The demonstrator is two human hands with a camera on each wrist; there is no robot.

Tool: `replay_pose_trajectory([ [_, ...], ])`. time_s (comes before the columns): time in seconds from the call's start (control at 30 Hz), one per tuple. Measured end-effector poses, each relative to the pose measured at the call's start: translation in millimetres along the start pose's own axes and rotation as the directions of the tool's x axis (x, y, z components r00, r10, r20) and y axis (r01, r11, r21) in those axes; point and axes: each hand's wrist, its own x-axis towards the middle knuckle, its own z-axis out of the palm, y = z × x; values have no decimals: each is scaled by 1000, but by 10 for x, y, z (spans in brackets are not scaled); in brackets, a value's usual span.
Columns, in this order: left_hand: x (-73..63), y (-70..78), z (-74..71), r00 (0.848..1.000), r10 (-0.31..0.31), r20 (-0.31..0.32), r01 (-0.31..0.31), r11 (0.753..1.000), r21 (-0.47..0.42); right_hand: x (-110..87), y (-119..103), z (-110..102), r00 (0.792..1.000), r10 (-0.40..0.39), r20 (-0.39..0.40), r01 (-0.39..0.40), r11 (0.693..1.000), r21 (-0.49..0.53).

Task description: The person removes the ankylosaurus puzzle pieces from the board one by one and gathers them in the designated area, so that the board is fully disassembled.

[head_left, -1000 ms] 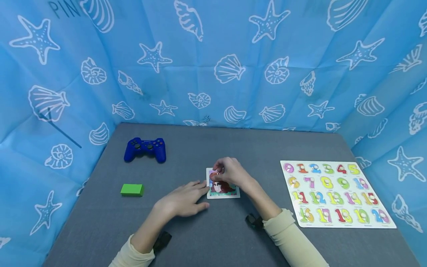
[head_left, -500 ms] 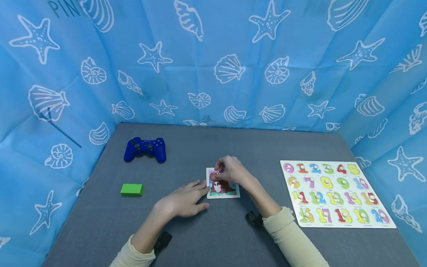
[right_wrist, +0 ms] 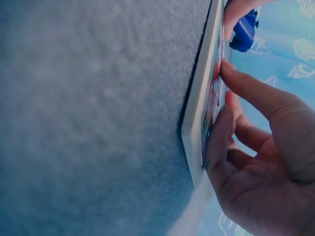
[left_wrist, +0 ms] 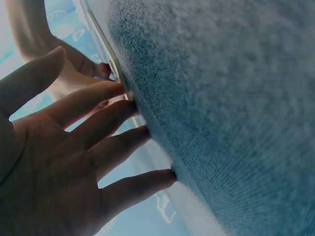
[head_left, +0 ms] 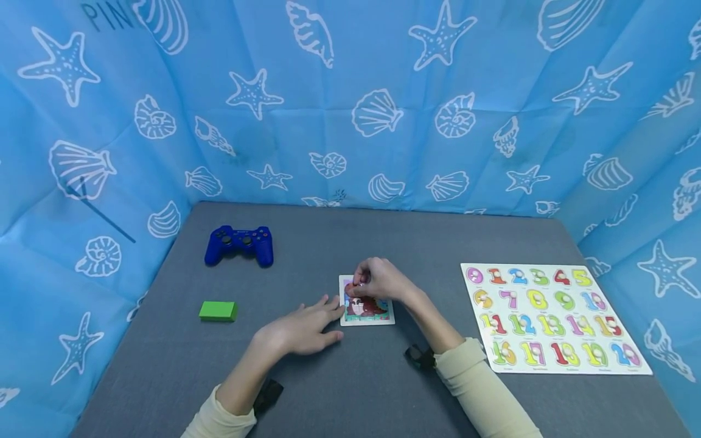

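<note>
A small square picture puzzle (head_left: 368, 309) with a white frame lies flat mid-table; it shows a reddish-brown figure. Along its left edge rest the spread, fairly straight fingers of my left hand (head_left: 303, 328), and the left wrist view shows those fingertips by the board's thin rim (left_wrist: 112, 58). My right hand (head_left: 385, 283) reaches over the upper part of the puzzle, thumb and fingers curled down at a puzzle piece there. Seen from the right wrist, its thumb (right_wrist: 256, 91) and fingertips meet the picture's surface, largely hiding that piece.
Back left is a blue game controller (head_left: 239, 245), with a green block (head_left: 218, 311) nearer on the same side. A white number board (head_left: 556, 320) with coloured numerals lies at the right. Blue shell-patterned cloth (head_left: 378, 146) hangs behind the grey table (head_left: 350, 389).
My right hand's fingers shift very slightly over the puzzle's upper part. The left hand and the puzzle stay in place.
</note>
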Motion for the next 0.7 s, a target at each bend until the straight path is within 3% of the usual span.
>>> replay_pose_trajectory([
  [0.33, 10, 0, 24, 1000, -3, 3, 3, 1000, -6, -35, -31, 7, 999, -18, -40, 18, 1000, -7],
  [0.7, 11, -17, 23, 1000, 4, 4, -4, 1000, -12, 40, 4, -63, 997, -58, 43, 58, 998, -20],
])
